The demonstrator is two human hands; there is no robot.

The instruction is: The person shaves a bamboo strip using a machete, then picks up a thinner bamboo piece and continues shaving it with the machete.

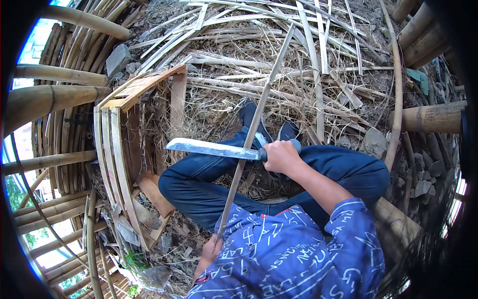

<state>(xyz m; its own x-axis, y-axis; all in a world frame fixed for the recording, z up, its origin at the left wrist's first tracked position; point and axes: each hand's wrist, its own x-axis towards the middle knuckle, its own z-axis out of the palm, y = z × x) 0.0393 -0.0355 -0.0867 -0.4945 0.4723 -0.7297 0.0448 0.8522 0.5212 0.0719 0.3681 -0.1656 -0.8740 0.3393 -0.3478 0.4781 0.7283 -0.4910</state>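
Observation:
My right hand (280, 156) is wrapped round the dark handle of a machete. The machete's long, pale-edged blade (211, 148) points left and lies across a bamboo strip (266, 92). That strip runs slantwise from the far ground, over my crossed legs, down to my left side. Low beside my shirt, my left hand (213, 247) is closed round the strip's near end. Part of that hand is hidden by the sleeve and strip. Blade and strip cross just left of the machete handle, above my shoes.
A wooden crate (117, 144) stands on its side at my left. Split bamboo strips (224, 62) and fine shavings (298, 94) litter the ground ahead. Bamboo poles (55, 99) line the left, and another pole (433, 118) juts in from the right beside loose stones (423, 187).

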